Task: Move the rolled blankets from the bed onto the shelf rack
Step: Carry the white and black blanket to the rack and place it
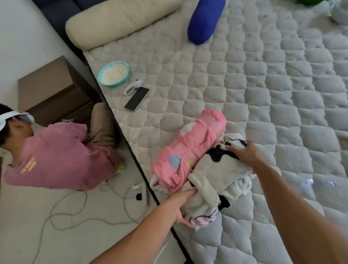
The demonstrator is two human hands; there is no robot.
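Left hand (180,205) grips near end of cow-print roll (216,179); right hand (244,152) lies flat on far end. Roll looks loose, could unravel on lift or snag pink roll (190,148) touching it.

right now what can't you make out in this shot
Head view, the only one:
- Shelf rack: not in frame.
- White and black rolled blanket: underside hidden, so the left hand and right hand grip is unclear.
- Pink rolled blanket: near end tucked behind the white one.
- Green object: cut off by the top edge.

Soft even daylight, faint shadows, wide-angle bending at edges, slight overall blur
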